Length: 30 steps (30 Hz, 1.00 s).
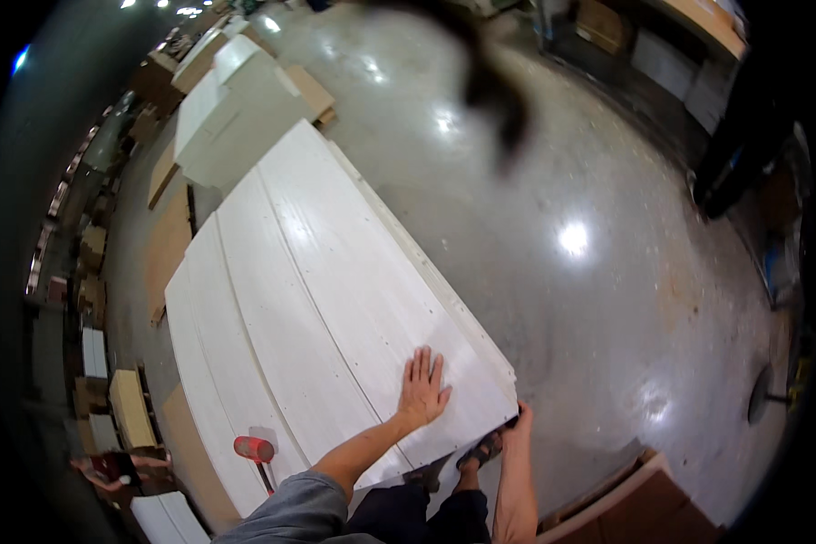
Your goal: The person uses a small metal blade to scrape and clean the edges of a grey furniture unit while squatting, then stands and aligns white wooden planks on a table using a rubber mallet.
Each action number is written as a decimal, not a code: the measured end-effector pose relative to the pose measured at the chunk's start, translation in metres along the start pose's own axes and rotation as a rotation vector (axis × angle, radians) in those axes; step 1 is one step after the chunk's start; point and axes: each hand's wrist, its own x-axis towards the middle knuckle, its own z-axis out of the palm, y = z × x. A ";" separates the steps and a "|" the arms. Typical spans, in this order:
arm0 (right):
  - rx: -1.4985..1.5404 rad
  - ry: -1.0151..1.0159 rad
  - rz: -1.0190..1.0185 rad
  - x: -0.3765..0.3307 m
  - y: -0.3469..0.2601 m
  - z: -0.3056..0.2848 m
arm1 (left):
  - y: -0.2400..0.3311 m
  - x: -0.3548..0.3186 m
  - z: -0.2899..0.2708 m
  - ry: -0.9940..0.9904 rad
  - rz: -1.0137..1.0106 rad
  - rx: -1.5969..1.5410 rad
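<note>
A stack of long white panels (335, 272) with lengthwise seams lies in front of me, running away to the upper left. My left hand (422, 390) rests flat on the top panel near its close right end, fingers spread. At the near right corner, my right hand (522, 419) is curled around the panel's edge, and its fingertips are hidden by the edge. To the left of my left arm, a red-headed mallet (255, 449) lies on the panels, its handle pointing toward me.
More white panels (236, 118) stand stacked beyond, beside brown boards (169, 240) on the floor. Brown slabs (639, 508) sit at the lower right. Another person (118, 469) is at the far left. A dark blur crosses the top of the view.
</note>
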 end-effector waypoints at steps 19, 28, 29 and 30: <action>-0.245 -0.074 -0.079 0.024 -0.028 -0.022 | 0.006 0.008 -0.012 -0.020 -0.020 -0.022; -1.849 -0.124 -1.323 -0.105 -0.017 0.109 | 0.002 0.001 -0.013 0.041 -0.014 -0.051; -1.849 -0.108 -1.331 -0.105 -0.020 0.115 | 0.004 0.004 -0.012 0.055 -0.011 -0.059; -1.844 -0.087 -1.321 -0.108 -0.016 0.114 | 0.002 0.002 -0.014 0.069 -0.006 -0.064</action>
